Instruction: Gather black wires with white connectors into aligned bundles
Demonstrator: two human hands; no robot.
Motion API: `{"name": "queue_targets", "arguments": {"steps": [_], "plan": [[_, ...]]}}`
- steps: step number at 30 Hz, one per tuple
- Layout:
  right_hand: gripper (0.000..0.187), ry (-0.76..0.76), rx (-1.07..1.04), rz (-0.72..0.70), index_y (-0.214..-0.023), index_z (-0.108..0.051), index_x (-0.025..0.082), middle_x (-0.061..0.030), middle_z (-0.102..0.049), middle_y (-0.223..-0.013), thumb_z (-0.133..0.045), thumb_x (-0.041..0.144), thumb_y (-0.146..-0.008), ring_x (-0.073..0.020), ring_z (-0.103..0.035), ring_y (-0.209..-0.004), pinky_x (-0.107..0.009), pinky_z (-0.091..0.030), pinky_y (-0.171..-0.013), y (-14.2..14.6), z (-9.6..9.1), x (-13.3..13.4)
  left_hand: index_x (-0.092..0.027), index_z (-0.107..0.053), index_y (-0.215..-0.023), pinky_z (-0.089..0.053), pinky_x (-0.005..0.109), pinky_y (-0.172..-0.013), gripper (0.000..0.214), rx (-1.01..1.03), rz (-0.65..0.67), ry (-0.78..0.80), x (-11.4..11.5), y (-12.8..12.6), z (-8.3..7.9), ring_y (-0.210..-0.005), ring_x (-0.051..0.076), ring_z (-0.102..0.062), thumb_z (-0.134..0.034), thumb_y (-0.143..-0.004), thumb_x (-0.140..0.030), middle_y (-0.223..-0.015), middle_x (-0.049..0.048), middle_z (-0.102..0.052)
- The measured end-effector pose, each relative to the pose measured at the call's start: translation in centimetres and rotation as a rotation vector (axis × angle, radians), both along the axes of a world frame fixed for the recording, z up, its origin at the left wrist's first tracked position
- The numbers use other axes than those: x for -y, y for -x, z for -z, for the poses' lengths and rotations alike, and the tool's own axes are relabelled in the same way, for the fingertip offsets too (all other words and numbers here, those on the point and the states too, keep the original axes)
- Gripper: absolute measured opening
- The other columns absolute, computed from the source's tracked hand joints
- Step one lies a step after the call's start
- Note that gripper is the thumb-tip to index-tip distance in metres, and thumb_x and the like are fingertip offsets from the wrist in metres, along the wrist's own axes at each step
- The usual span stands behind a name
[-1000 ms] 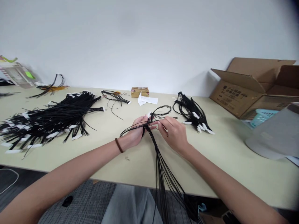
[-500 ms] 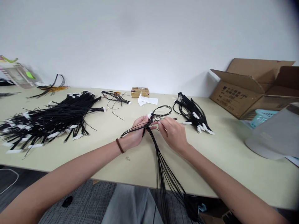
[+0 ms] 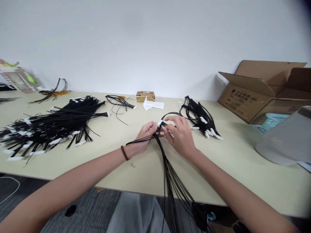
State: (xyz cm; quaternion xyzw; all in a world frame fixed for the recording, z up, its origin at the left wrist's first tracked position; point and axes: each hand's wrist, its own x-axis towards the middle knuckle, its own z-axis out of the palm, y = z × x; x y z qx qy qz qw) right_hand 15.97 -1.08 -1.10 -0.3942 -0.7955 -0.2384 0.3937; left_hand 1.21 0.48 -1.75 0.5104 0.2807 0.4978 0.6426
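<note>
My left hand (image 3: 146, 134) is closed around a bundle of black wires (image 3: 167, 163) with a white connector (image 3: 159, 123) near its thumb. The free lengths of the wires hang down over the table's front edge. On the right side of the bundle, my right hand (image 3: 179, 132) has its thumb and index finger pinched on the wires close to the connector. A loop of the wires curves out behind the right hand's fingers. Just where the fingertips meet the wires is partly hidden.
At left lies a large pile of black wire harnesses (image 3: 63, 119) with white connectors. A smaller harness bundle (image 3: 200, 118) lies right of centre. A gold tissue box (image 3: 145, 96) stands by the wall. An open cardboard box (image 3: 245, 100) and a grey bin-like object (image 3: 286, 139) are at right.
My right hand has shifted slightly left, with its fingers more curled near the connector. The connector in my left hand has moved a little right, and the wire loop is now partly hidden.
</note>
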Motion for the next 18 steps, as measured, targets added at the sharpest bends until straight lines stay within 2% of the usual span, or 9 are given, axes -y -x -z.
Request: {"name": "queue_targets", "arguments": {"steps": [3,6,14,18], "plan": [[0.013,0.11,-0.045,-0.101,-0.075,-0.048,0.02,-0.0053,-0.06,-0.109,-0.041,0.019,-0.087,-0.0177,-0.051,-0.092,-0.032,-0.039,-0.077,0.0,0.2,-0.2,-0.015,-0.052,-0.072,-0.045,0.027,-0.071,0.027,-0.026,0.041,-0.004,0.2,0.0,-0.2,-0.067,0.01,-0.051,-0.058,-0.075,-0.04,-0.071,-0.0008,-0.054],[0.013,0.163,-0.088,-0.137,-0.077,-0.047,0.02,-0.0056,-0.06,-0.108,-0.039,0.019,-0.088,-0.0164,-0.053,-0.089,-0.031,-0.04,-0.075,0.0,0.3,-0.2,-0.015,-0.054,-0.074,-0.045,0.029,-0.07,0.024,-0.024,0.069,-0.001,0.5,0.1,-0.3,-0.071,0.013,-0.053,-0.056,-0.076,-0.038,-0.074,0.0014,-0.057],[0.016,0.167,-0.046,-0.137,-0.079,-0.048,0.02,-0.0055,-0.06,-0.108,-0.036,0.019,-0.089,-0.0155,-0.054,-0.089,-0.031,-0.039,-0.076,-0.2,0.3,-0.4,-0.016,-0.058,-0.072,-0.045,0.031,-0.074,0.018,0.029,0.106,0.048,0.5,0.2,-0.2,-0.079,0.018,-0.058,-0.058,-0.075,-0.034,-0.08,0.0047,-0.063],[0.011,0.13,0.031,-0.133,-0.081,-0.049,0.02,-0.0043,-0.061,-0.109,-0.042,0.024,-0.089,-0.0159,-0.054,-0.092,-0.031,-0.037,-0.081,-1.2,0.1,-1.3,-0.015,-0.061,-0.08,-0.046,0.035,-0.079,0.019,0.081,0.156,0.154,-0.1,0.4,-0.2,-0.081,0.02,-0.062,-0.055,-0.078,-0.033,-0.084,0.0081,-0.066]]}}
